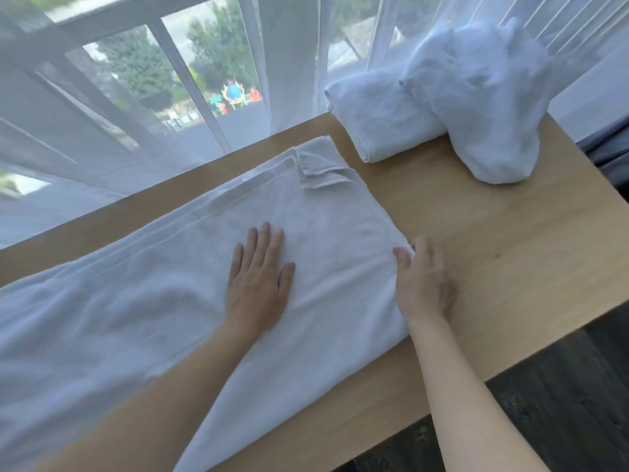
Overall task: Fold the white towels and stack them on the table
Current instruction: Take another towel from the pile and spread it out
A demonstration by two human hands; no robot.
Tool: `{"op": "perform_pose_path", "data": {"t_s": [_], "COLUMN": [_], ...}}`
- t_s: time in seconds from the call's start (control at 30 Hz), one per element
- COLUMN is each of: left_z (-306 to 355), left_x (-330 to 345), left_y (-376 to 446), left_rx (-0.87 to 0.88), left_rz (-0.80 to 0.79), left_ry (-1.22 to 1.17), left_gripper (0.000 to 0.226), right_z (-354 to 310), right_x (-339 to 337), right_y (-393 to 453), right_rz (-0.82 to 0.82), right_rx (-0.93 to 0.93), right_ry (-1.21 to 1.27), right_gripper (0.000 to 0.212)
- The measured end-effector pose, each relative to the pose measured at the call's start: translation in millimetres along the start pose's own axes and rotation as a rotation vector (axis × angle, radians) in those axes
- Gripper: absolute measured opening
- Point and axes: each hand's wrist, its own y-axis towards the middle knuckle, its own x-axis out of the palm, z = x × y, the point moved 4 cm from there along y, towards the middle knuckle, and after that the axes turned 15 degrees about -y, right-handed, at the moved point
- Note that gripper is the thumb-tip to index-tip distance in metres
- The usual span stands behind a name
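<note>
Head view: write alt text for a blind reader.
A left hand presses flat on a white towel spread along a wooden table, while the right hand grips its right edge. More towels sit at the far right corner.

A home or hotel room: sheer curtains [143, 107] over a balcony window, wooden counter [510, 253], dark plank floor [561, 396].

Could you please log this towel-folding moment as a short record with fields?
surface: wooden table
work towel: spread towel lying flat, far right corner turned over
left hand: flat on the towel, fingers straight
right hand: at the towel's right edge, thumb on the cloth; grip underneath hidden
other towels: folded towel and bunched towel, far right of table, touching
backdrop: sheer curtain over window
</note>
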Motion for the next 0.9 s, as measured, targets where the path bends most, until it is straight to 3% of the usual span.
{"op": "perform_pose_path", "data": {"t_s": [0.1,0.2,0.27,0.3,0.43,0.47,0.67,0.9], "left_z": [-22,-46,-57,-60,-68,-69,-84,-170], "left_x": [-8,-15,-17,-16,-13,-14,-24,-79], "left_y": [-39,-75,-94,-101,-115,-116,-124,-181], "left_rx": [-0.045,-0.112,-0.150,-0.155,-0.124,-0.111,-0.051,-0.209], "left_rz": [0.017,0.016,0.010,0.003,-0.011,-0.010,0.003,0.105], "left_ry": [0.086,0.129,0.131,0.135,0.151,0.150,0.130,0.169], "left_gripper": [0.066,0.068,0.068,0.068,0.065,0.065,0.065,0.065], "right_z": [-48,-118,-144,-151,-166,-177,-225,-234], "right_x": [-5,11,25,29,22,18,45,72], "right_y": [-13,-32,-21,-5,52,48,-108,-266], "right_rz": [0.252,0.141,0.016,-0.021,-0.172,-0.175,-0.137,-0.106], "right_rx": [-0.189,-0.701,-0.950,-0.949,-0.471,-0.447,-0.894,-0.887], "right_ry": [-0.042,0.100,0.028,-0.040,-0.237,-0.228,-0.087,-0.033], "right_gripper": [0.021,0.033,0.045,0.052,0.069,0.070,0.065,0.060]}}
